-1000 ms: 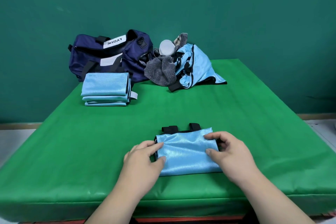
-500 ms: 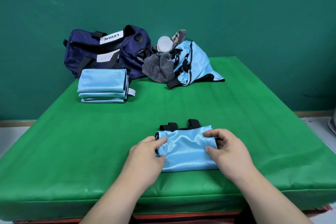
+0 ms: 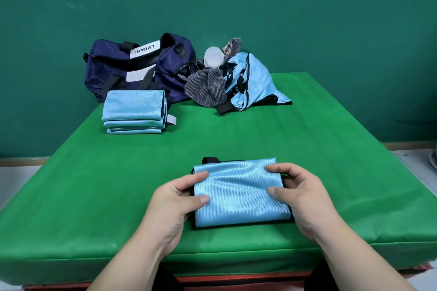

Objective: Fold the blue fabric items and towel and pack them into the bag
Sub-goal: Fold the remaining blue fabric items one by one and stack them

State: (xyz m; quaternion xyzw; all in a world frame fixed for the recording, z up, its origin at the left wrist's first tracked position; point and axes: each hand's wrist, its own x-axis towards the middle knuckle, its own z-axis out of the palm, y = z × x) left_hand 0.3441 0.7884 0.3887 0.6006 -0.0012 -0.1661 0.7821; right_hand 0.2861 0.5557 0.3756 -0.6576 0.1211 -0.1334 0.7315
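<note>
A folded light-blue fabric item (image 3: pixel 238 192) with black trim lies near the front edge of the green table (image 3: pixel 331 172). My left hand (image 3: pixel 176 201) grips its left edge between thumb and fingers. My right hand (image 3: pixel 298 192) grips its right edge the same way. A stack of folded blue items (image 3: pixel 134 111) sits at the back left, in front of the navy bag (image 3: pixel 139 66). An unfolded blue item (image 3: pixel 253 80) lies crumpled at the back, next to a grey striped towel (image 3: pixel 207 88).
A white round lid or cup (image 3: pixel 214 56) and a plaid cloth (image 3: pixel 233 46) sit in the pile behind the towel. A green wall stands close behind the table. Floor shows on both sides of the table.
Both hands have closed on the folded item's side edges and it looks slightly raised and squared up; one black strap loop at its far edge is now tucked out of sight.
</note>
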